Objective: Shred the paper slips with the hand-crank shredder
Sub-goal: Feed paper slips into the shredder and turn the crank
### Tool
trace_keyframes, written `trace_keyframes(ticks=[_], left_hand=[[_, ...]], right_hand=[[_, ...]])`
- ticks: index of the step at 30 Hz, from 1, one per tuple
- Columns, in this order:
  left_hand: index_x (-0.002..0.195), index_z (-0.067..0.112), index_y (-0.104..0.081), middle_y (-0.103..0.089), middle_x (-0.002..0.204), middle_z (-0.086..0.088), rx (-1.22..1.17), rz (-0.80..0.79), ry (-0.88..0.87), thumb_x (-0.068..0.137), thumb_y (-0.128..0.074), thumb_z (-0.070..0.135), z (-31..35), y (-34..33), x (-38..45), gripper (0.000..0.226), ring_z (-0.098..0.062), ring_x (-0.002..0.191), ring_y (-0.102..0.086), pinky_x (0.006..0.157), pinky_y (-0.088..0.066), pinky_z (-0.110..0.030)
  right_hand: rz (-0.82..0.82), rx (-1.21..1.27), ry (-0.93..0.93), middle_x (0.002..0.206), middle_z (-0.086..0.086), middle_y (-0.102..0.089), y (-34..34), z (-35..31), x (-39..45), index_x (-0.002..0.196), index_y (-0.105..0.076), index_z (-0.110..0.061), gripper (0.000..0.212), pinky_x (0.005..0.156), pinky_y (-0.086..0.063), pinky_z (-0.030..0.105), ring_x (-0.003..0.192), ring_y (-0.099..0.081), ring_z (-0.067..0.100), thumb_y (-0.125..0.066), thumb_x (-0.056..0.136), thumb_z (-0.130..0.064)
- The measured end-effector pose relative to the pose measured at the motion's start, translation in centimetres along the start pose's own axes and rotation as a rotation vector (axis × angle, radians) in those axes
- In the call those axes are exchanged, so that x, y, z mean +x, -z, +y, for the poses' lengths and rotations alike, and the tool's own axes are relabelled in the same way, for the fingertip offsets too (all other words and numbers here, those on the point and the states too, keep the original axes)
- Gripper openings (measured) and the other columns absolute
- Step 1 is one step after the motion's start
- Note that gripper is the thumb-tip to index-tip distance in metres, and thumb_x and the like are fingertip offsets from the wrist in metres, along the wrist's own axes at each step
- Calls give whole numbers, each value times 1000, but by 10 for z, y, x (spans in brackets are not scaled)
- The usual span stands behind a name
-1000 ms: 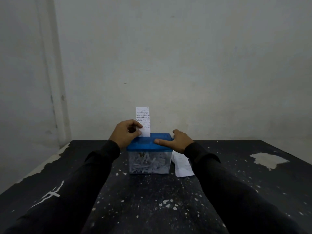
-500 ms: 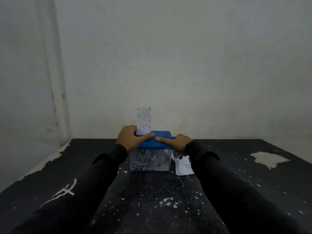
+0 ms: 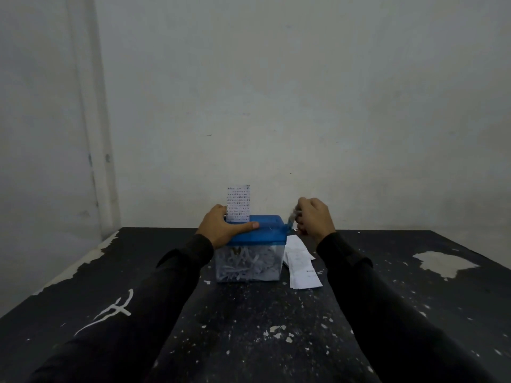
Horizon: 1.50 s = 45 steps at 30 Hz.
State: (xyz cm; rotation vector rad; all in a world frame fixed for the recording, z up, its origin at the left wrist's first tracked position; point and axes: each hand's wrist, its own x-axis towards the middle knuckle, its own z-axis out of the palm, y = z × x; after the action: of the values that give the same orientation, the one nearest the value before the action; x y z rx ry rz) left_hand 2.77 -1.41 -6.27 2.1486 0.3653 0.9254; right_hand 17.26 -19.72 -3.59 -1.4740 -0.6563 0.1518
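Note:
The shredder has a blue lid on a clear bin full of white shreds and stands mid-table. A printed paper slip stands upright in the slot on top. My left hand grips the lid's left end, thumb lying across the front of the lid. My right hand is curled round the crank handle at the lid's right side, raised above lid level. Several more paper slips lie flat on the table just right of the bin.
The black table has chipped paint and white flecks, with a large bare patch at the right. A pale wall stands right behind the table's far edge. A worn table edge runs along the left.
My right hand left the lid's front and went to the crank on the right, closing round it. My left hand let go of the slip and settled on the lid.

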Motion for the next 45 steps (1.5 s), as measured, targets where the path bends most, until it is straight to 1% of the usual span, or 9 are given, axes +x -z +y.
trace_keyframes(ticks=[4,8,13,20,27,33,39,42,45], left_hand=[[75,32,-62,-68,91,-4,-3,15,-6,73,-90,43,1,1,1,30,-13,82,-65,60,-45,-15],[75,26,-67,-69,88,-7,-20,8,-23,71,-91,45,-5,0,3,31,-17,80,-68,69,-56,-33],[80,18,-75,-72,82,-6,-2,-20,-36,69,-89,58,-15,1,7,43,-16,74,-71,69,-58,-39],[90,18,-77,-77,86,4,-34,-57,-53,76,-86,48,-11,0,5,34,-6,76,-72,64,-55,-20],[84,16,-77,-76,81,1,-28,-77,-26,74,-87,52,-15,0,10,39,-12,73,-72,64,-57,-26],[78,17,-74,-74,76,1,-53,-86,-24,71,-88,55,-20,1,11,41,-10,69,-70,59,-48,-19],[75,16,-61,-64,70,4,-35,-53,-13,62,-90,64,-26,1,15,58,-11,64,-63,53,-42,-16],[86,14,-59,-63,82,1,-26,-16,20,63,-92,60,-27,-1,14,61,-18,77,-66,53,-43,-13],[97,11,-67,-71,91,-3,-29,-21,21,60,-90,66,-28,-1,14,70,-19,85,-70,60,-51,-19]], right_hand=[[7,28,47,66,8,-63,-2,7,14,94,-52,-6,4,44,-44,27,44,-50,10,-52,98,-5],[80,-38,28,84,17,-72,-9,29,41,94,-63,-12,13,53,-51,33,60,-57,23,-69,95,-24],[110,-280,27,78,4,-69,-13,51,51,87,-69,-15,22,69,-61,42,74,-66,23,-68,94,-36],[-34,-511,4,64,0,-57,-3,100,22,60,-55,-19,42,60,-42,27,61,-52,14,-52,102,-21],[138,-356,164,48,-6,-39,1,103,-21,51,-43,-21,55,50,-30,29,47,-34,11,-47,105,-28],[45,-173,311,64,-3,-55,2,52,-5,66,-59,-1,40,60,-40,8,58,-52,-6,-38,100,4],[-40,-273,251,79,13,-68,1,40,39,81,-63,-5,49,70,-54,42,71,-61,23,-42,100,-46],[33,-325,164,84,8,-62,-4,42,50,104,-55,-13,30,72,-52,37,74,-57,20,-53,101,-42],[48,-395,147,81,4,-62,-10,53,54,100,-55,-17,18,68,-53,31,74,-59,18,-56,101,-35]])
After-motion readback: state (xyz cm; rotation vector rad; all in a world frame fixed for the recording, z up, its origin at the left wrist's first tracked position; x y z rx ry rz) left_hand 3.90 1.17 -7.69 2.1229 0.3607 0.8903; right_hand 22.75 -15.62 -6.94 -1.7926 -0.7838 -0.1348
